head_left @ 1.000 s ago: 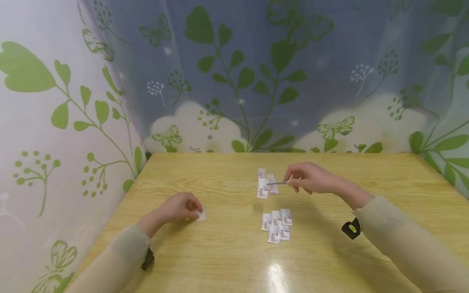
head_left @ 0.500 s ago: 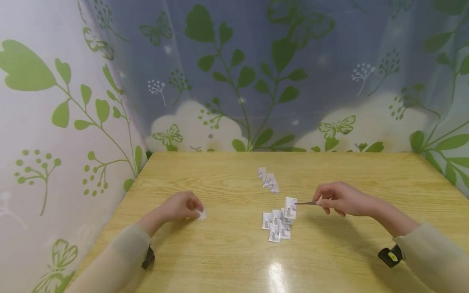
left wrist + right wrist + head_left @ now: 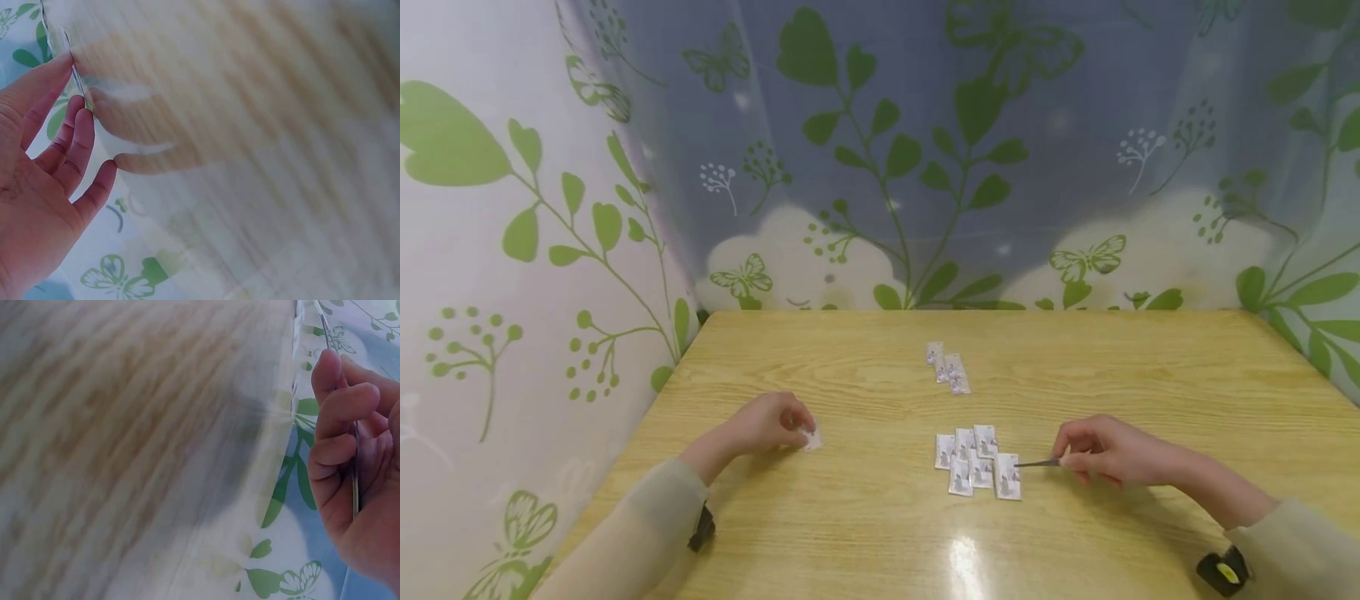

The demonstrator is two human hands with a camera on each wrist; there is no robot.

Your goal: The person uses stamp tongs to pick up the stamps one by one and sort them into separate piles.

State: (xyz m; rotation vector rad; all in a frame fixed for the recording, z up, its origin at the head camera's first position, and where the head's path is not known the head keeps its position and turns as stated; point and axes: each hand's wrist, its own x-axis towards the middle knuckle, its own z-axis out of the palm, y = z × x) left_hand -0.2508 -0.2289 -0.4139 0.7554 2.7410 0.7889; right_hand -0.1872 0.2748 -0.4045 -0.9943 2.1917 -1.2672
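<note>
My right hand (image 3: 1112, 450) grips slim metal tweezers (image 3: 1037, 462), whose tips meet the right side of a small white printed packet (image 3: 1009, 479). This packet is at the right end of a cluster of similar packets (image 3: 962, 454). In the right wrist view the tweezers (image 3: 356, 469) run along the palm under curled fingers. My left hand (image 3: 771, 423) is low over the table at left, thumb and fingertips pinching another small whitish packet (image 3: 812, 439), partly hidden by them. In the left wrist view the fingertips meet the tabletop beside a thin edge.
Farther back on the wooden table (image 3: 850, 358) lie several small packets (image 3: 955, 375), partly overlapping. A leaf-patterned curtain (image 3: 880, 167) stands behind the table's far edge, with a patterned white sheet (image 3: 535, 292) along the left.
My right hand has carried the tweezers and packet from the back group toward me and right, down beside the front cluster. The left hand has stayed in place.
</note>
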